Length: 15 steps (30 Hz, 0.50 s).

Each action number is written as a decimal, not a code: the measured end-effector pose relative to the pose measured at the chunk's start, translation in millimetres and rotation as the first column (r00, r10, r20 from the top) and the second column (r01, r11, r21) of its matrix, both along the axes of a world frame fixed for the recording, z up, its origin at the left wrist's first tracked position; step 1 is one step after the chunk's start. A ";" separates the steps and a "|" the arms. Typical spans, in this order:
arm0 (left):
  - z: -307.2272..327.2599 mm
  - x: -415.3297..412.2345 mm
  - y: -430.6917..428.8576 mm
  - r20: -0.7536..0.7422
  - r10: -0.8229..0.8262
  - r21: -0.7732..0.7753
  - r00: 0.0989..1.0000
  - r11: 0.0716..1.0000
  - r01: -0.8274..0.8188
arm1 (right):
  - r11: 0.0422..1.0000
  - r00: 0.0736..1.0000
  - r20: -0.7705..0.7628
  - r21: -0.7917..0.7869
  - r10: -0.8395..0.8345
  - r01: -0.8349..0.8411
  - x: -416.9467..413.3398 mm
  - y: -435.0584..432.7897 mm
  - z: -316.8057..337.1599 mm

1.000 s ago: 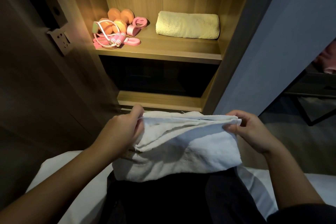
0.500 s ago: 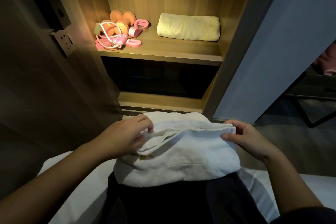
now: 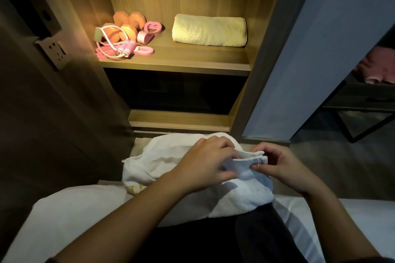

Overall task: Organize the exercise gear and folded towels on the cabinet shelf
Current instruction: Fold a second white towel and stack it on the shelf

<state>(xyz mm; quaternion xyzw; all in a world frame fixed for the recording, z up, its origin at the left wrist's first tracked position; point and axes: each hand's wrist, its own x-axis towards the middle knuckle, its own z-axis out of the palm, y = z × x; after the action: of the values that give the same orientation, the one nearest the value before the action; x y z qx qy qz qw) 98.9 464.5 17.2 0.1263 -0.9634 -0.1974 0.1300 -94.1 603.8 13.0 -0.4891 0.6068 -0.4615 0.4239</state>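
Two wooden shelves show in the open cabinet: the upper cabinet shelf [image 3: 192, 61] is lit from above, and the compartment below it is dark. On the left part of the lit shelf lie orange dumbbells [image 3: 128, 21], a pink-handled jump rope [image 3: 120, 48] coiled in front of them and touching them, and a pink grip trainer [image 3: 150, 31] just beside them to the right. A rolled yellow towel [image 3: 209, 30] lies on the right part of the same shelf, apart from the gear, with one end near the cabinet's side wall. A wall socket [image 3: 56, 51] sits on the dark panel left of the cabinet. A grey door panel [image 3: 320, 49] stands to the right, and beyond it a pink cloth [image 3: 376, 66] rests on a dark rack. A white towel [image 3: 162, 162] lies partly folded on the person's lap, below the cabinet, over a white bed surface [image 3: 64, 220]. The left hand [image 3: 205, 164] reaches across this towel, fingers curled over its upper folded edge near the right corner. The right hand [image 3: 280, 168] pinches that corner between thumb and forefinger. Both hands grip the white towel, close together.
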 end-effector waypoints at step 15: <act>-26.9 3.2 19.8 -0.142 0.124 -0.013 0.982 0.992 -0.127 | 0.979 0.952 0.290 0.202 -0.100 0.042 -9.9 13.1 -19.5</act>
<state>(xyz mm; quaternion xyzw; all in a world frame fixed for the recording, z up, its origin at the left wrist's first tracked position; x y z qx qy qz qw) 102.1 484.2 -9.6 0.1712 -0.9440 -0.1865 0.2114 -104.0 616.9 -6.5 -0.3481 0.5950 -0.4839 0.5391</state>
